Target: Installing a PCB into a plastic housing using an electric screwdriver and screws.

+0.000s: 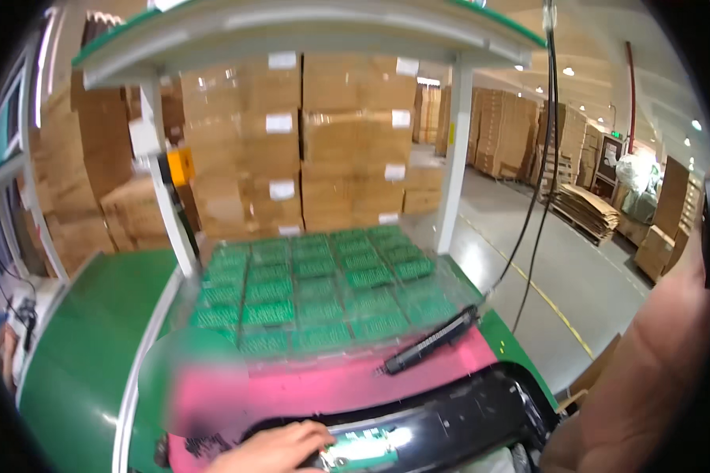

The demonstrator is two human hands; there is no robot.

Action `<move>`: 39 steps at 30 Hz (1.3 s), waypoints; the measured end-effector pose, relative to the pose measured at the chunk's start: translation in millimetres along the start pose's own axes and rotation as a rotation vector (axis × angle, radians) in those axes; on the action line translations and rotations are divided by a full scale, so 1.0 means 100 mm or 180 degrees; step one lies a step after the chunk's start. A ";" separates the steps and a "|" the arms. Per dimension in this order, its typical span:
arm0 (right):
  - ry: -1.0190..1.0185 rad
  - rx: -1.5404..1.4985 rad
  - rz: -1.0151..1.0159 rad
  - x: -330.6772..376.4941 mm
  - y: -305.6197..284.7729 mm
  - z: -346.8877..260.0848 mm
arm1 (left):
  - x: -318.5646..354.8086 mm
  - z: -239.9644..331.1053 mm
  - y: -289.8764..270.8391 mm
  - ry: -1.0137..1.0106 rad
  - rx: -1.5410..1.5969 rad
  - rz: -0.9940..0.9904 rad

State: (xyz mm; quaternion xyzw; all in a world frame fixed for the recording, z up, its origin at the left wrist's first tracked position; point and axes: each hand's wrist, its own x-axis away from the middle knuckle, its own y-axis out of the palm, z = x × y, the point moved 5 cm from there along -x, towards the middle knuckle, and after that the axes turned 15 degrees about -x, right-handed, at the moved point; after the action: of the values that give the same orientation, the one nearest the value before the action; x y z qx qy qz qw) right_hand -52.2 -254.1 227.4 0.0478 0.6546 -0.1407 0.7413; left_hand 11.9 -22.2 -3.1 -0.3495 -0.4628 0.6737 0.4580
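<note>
Head view: a person's workbench, seen from above.
Left hand point(272, 449): low in the picture, fingers curled down onto a small green circuit board point(363, 455); fingertips touch its left end, grip narrow.
Circuit board: lies in a recess of a black plastic housing point(457, 414) at the near edge of the bench, under bright glare.
Right hand: only a forearm point(647, 378) shows at the right rim; the hand itself is out of the picture, so its grip cannot be told.
Screwdriver point(432, 340): a black powered one, lying tilted on a pink mat point(331, 386), just beyond the housing.
Tray point(315, 292): clear plastic, holding rows of green boards, behind the mat.
Bench point(95, 347): green top.
Background: stacked cardboard boxes point(308, 142).
</note>
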 end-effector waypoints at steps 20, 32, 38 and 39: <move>0.1811 0.0576 0.0895 0.77 0.80 -0.64 | -0.16 -0.17 -0.05 -0.0117 -0.0265 0.0071; 0.2607 0.0051 -0.0979 0.39 1.30 -0.76 | -0.15 -0.18 -0.04 -0.0118 -0.0293 0.0072; 0.2952 0.0444 -0.1063 0.57 0.12 -1.99 | -0.24 -0.11 -0.06 0.0084 -0.0341 0.0204; 0.2983 0.0452 -0.1100 0.66 -0.13 -2.26 | -0.19 -0.16 -0.05 0.0034 -0.0284 0.0203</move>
State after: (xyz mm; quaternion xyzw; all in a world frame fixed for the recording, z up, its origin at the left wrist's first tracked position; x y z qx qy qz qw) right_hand -264.9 -218.3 132.5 0.0470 0.9042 -0.2689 0.3285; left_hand 34.3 -34.8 -2.4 -0.3878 -0.4785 0.6648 0.4227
